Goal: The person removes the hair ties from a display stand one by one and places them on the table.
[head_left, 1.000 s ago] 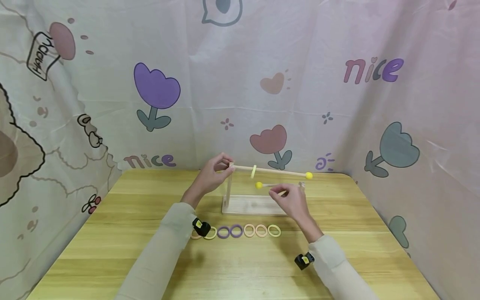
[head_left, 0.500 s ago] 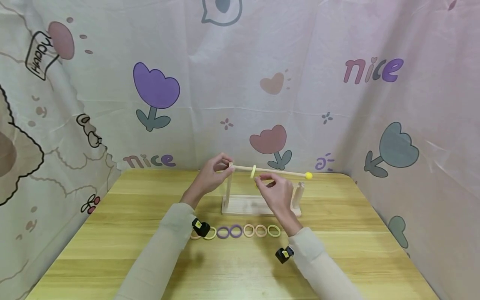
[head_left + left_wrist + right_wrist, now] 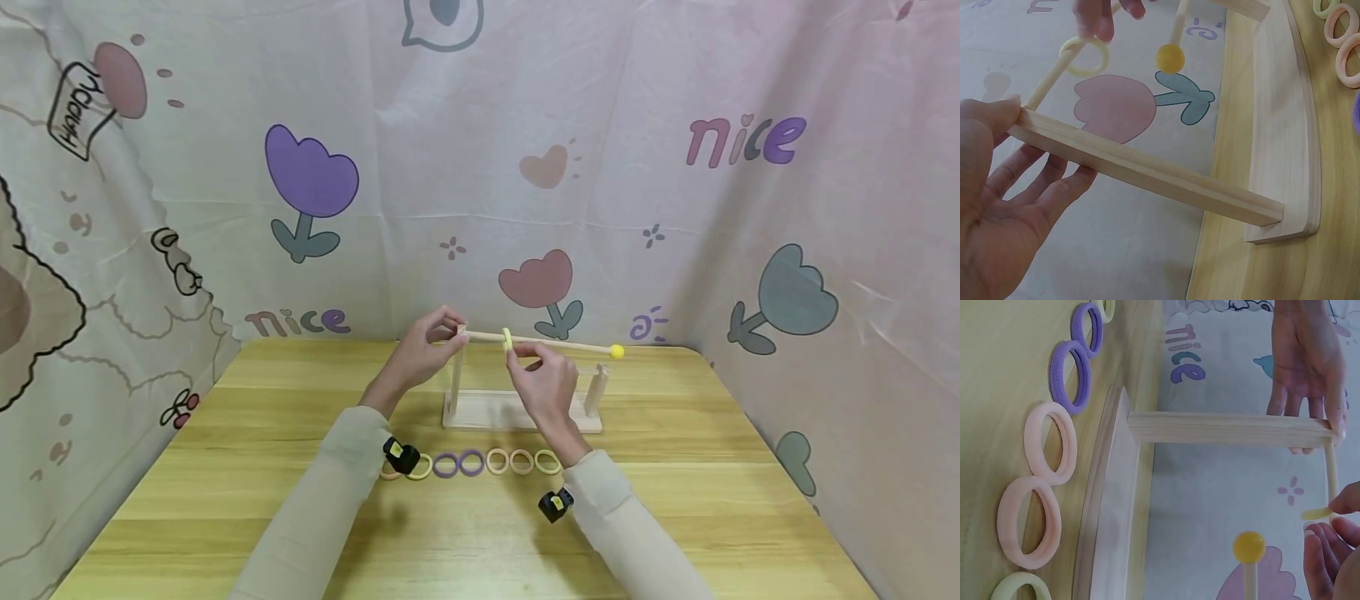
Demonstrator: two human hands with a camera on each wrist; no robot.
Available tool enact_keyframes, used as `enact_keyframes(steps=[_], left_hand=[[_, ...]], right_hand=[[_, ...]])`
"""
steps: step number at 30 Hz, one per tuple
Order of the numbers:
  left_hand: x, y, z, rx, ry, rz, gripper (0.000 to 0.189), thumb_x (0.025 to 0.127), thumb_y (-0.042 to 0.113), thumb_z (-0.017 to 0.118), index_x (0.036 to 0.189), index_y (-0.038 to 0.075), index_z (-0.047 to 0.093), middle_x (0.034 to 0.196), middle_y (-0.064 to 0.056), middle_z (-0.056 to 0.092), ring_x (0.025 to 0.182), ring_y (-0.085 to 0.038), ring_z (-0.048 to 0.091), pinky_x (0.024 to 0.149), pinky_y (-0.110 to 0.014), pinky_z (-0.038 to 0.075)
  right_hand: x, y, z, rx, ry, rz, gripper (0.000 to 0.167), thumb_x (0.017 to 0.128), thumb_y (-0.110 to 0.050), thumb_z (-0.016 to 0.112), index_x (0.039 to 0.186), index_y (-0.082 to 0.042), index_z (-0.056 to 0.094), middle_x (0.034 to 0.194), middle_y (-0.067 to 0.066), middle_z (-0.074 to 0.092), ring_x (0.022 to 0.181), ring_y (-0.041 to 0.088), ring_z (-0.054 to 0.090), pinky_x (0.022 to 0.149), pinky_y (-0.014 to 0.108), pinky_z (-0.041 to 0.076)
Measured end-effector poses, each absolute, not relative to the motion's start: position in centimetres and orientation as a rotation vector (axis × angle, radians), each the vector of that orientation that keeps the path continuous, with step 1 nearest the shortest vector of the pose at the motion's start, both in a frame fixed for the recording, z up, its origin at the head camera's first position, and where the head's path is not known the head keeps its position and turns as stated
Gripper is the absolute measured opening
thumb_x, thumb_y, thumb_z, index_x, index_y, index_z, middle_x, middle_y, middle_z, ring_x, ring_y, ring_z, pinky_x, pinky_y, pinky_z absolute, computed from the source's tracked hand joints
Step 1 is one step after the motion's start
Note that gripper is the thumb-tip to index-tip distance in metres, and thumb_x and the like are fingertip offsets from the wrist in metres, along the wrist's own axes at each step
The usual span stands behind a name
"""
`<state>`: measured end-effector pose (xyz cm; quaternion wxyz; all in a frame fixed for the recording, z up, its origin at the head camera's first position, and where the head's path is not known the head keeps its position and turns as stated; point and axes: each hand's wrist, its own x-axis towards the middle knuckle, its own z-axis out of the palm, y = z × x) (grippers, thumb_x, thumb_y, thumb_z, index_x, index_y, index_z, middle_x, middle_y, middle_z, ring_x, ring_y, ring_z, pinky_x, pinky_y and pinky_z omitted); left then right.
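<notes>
A wooden stand (image 3: 483,408) has an upright post at each end. My left hand (image 3: 422,350) grips the top of the left post (image 3: 1147,165), thumb on its end and fingers beneath. From that top a thin rod (image 3: 562,342) runs rightward to a yellow ball (image 3: 617,352). A pale yellow hair tie (image 3: 507,338) encircles the rod partway along. My right hand (image 3: 546,379) pinches this hair tie between thumb and fingers. In the right wrist view a second ball-tipped rod's yellow ball (image 3: 1249,547) shows below the right fingers.
Several hair ties lie in a row before the stand: purple (image 3: 472,462), peach (image 3: 498,462) and pale yellow (image 3: 547,462). The right post (image 3: 596,390) stands beyond my right hand. A printed cloth (image 3: 420,167) hangs behind the wooden table (image 3: 480,533).
My right hand has moved left from near the right post's rod to the hair tie on the upper rod and taken hold of it. My left hand has stayed on the post.
</notes>
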<state>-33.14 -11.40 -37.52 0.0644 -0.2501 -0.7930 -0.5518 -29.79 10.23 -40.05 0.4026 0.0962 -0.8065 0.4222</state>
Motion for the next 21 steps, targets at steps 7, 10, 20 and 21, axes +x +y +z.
enact_keyframes(steps=[7, 10, 20, 21], left_hand=[[-33.1, -11.4, -37.4, -0.763, -2.38, -1.661, 0.018, 0.102, 0.012, 0.064, 0.117, 0.004, 0.06, 0.111, -0.017, 0.064, 0.122, -0.043, 0.066, 0.092, -0.049, 0.059], [-33.0, -11.4, -37.4, -0.766, -2.379, -1.66, 0.019, 0.102, 0.012, 0.064, 0.118, 0.002, 0.06, 0.112, -0.018, 0.064, 0.121, -0.044, 0.066, 0.092, -0.048, 0.059], [-33.1, -11.4, -37.5, -0.751, -2.404, -1.666, 0.018, 0.102, 0.014, 0.064, 0.118, 0.007, 0.06, 0.113, -0.015, 0.063, 0.124, -0.042, 0.064, 0.094, -0.047, 0.058], [-33.1, -11.4, -37.5, -0.75, -2.405, -1.663, 0.017, 0.102, 0.015, 0.065, 0.117, 0.008, 0.06, 0.113, -0.015, 0.063, 0.124, -0.042, 0.064, 0.094, -0.047, 0.057]], right_hand=[[-29.9, 10.2, -40.3, 0.227, -2.052, 1.06, 0.013, 0.082, -0.021, 0.082, 0.085, -0.008, 0.081, 0.078, 0.006, 0.08, 0.05, 0.019, 0.07, 0.057, 0.036, 0.053], [-29.9, 10.2, -40.4, 0.225, -2.059, 1.05, 0.011, 0.082, -0.019, 0.081, 0.085, -0.009, 0.081, 0.078, 0.005, 0.08, 0.051, 0.019, 0.071, 0.057, 0.038, 0.054], [-30.0, 11.7, -40.3, 0.183, -1.996, 1.09, 0.007, 0.082, -0.013, 0.082, 0.086, -0.006, 0.081, 0.077, 0.008, 0.079, 0.051, 0.023, 0.071, 0.052, 0.015, 0.046], [-30.0, 12.0, -40.3, 0.18, -1.989, 1.093, 0.007, 0.082, -0.012, 0.081, 0.086, -0.006, 0.081, 0.077, 0.008, 0.079, 0.051, 0.024, 0.071, 0.05, 0.012, 0.044]])
